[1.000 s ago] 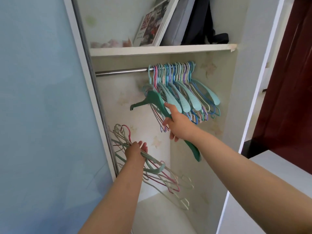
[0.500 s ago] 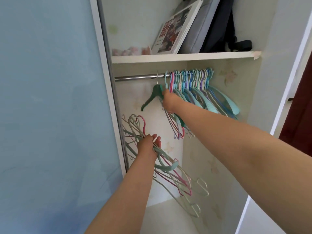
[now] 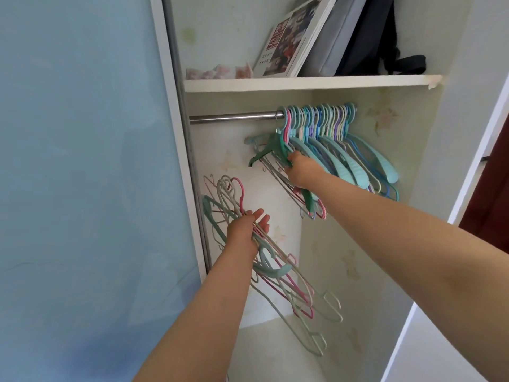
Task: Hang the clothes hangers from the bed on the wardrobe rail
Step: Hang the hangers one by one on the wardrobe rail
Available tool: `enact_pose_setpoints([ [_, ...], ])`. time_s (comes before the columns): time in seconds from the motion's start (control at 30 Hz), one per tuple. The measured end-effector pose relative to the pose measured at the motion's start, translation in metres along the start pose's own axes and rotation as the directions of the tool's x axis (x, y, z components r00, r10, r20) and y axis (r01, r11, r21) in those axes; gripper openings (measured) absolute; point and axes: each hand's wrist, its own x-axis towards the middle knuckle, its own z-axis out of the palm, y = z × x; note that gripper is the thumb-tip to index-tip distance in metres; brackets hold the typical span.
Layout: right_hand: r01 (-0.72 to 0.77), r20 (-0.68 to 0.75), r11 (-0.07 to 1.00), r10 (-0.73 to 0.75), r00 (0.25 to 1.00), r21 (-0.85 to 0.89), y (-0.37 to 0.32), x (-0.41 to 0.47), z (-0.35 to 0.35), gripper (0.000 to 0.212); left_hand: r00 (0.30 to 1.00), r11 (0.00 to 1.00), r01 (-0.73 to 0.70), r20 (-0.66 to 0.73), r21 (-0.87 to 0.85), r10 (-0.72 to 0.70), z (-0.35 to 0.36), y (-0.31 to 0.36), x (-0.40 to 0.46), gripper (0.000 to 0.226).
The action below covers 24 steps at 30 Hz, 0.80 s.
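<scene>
**Green hanger at the rail**

My right hand grips a green hanger; its hook sits on the rail, at the left end of the hung row. My left hand clutches a loose bundle of thin hangers lower down, well apart from the rail, fingers partly extended over the wires. Above, a shelf carries a book and a bag. A blue door stands to the left.
</scene>
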Motion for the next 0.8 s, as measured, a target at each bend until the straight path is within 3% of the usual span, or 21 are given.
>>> enact_pose_setpoints([
  [0.1, 0.087, -0.211, 0.976, -0.130, 0.969, -0.201, 0.008, -0.030, 0.004, 0.046, 0.999, 0.998, -0.005, 0.042, 0.068, 0.003, -0.004, -0.003, 0.005, 0.020],
  [0.17, 0.237, -0.386, 0.930, -0.336, 0.859, -0.281, 0.012, -0.059, 0.013, 0.037, 0.998, 0.992, -0.005, 0.066, 0.124, -0.003, -0.003, -0.008, 0.007, 0.013],
  [0.2, 0.313, -0.367, 0.913, -0.394, 0.843, -0.261, 0.013, -0.074, 0.018, 0.031, 0.998, 0.991, -0.005, 0.070, 0.131, -0.004, -0.002, -0.010, 0.007, 0.010],
  [0.23, 0.361, -0.267, 0.913, -0.402, 0.876, -0.192, 0.014, -0.088, 0.022, 0.031, 0.997, 0.992, -0.005, 0.073, 0.123, -0.004, -0.001, -0.012, 0.007, 0.007],
  [0.27, 0.340, -0.066, 0.934, -0.348, 0.935, -0.111, 0.015, -0.101, 0.024, 0.041, 0.997, 0.995, -0.004, 0.076, 0.097, -0.003, 0.000, -0.014, 0.006, 0.007],
  [0.3, 0.277, 0.200, 0.960, -0.263, 0.944, -0.047, 0.016, -0.111, 0.028, 0.054, 0.997, 0.998, -0.005, 0.078, 0.069, 0.000, 0.000, -0.015, 0.007, 0.008],
  [0.37, 0.154, 0.621, 0.988, -0.111, 0.776, -0.016, 0.023, -0.130, 0.033, 0.060, 0.997, 1.000, -0.015, 0.079, 0.027, 0.013, -0.001, -0.017, 0.010, 0.010],
  [0.4, 0.136, 0.698, 0.991, -0.087, 0.710, -0.015, 0.030, -0.137, 0.036, 0.053, 0.997, 1.000, -0.019, 0.081, 0.013, 0.017, -0.003, -0.017, 0.011, 0.010],
  [0.47, 0.060, 0.695, 0.996, -0.092, 0.714, 0.070, 0.044, -0.145, 0.042, 0.038, 0.997, 0.999, -0.028, 0.076, 0.019, 0.026, -0.006, -0.016, 0.012, 0.010],
  [0.57, -0.128, 0.620, 0.954, -0.072, 0.781, 0.272, 0.060, -0.151, 0.048, 0.038, 0.998, 0.998, -0.033, 0.049, 0.058, 0.030, -0.008, -0.015, 0.014, 0.009],
  [0.7, 0.009, 0.514, 0.946, -0.184, 0.838, 0.324, 0.072, -0.159, 0.045, 0.032, 1.000, 0.996, -0.017, -0.005, 0.088, 0.017, -0.015, -0.020, 0.021, 0.007],
  [0.8, -0.069, 0.456, 0.918, -0.128, 0.881, 0.391, 0.081, -0.160, 0.042, 0.016, 0.997, 0.995, -0.010, -0.071, 0.098, 0.017, -0.021, -0.021, 0.024, 0.006],
])
